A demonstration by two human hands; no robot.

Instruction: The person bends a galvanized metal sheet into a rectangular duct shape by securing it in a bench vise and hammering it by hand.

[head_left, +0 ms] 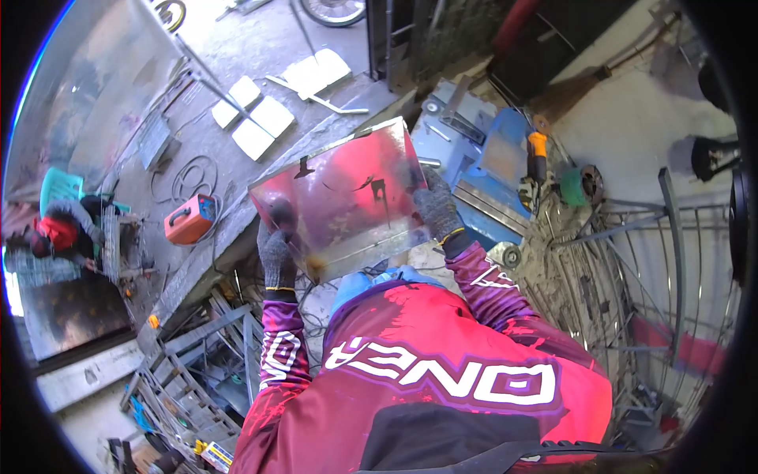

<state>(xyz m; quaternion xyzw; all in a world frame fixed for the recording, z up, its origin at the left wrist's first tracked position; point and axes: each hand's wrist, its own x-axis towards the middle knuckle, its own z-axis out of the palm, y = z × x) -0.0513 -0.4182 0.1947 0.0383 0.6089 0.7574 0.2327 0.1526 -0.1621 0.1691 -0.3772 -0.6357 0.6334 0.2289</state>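
A shiny metal sheet piece (347, 197) with raised edges and dark stains is held up in front of my body, reflecting the red of my shirt. My left hand (278, 254), in a grey knit glove, grips its left edge, with the fingers partly behind the metal. On the right edge my right hand (439, 208), gloved the same way, is closed round the side. The metal tilts, its right end farther up in the view.
A blue machine (493, 174) stands right of the metal. An orange-red welder box (189, 219) sits on the left floor near cables. A seated person (63, 229) is at far left. Metal frames (197, 363) lie lower left; curved bars (671, 261) stand at right.
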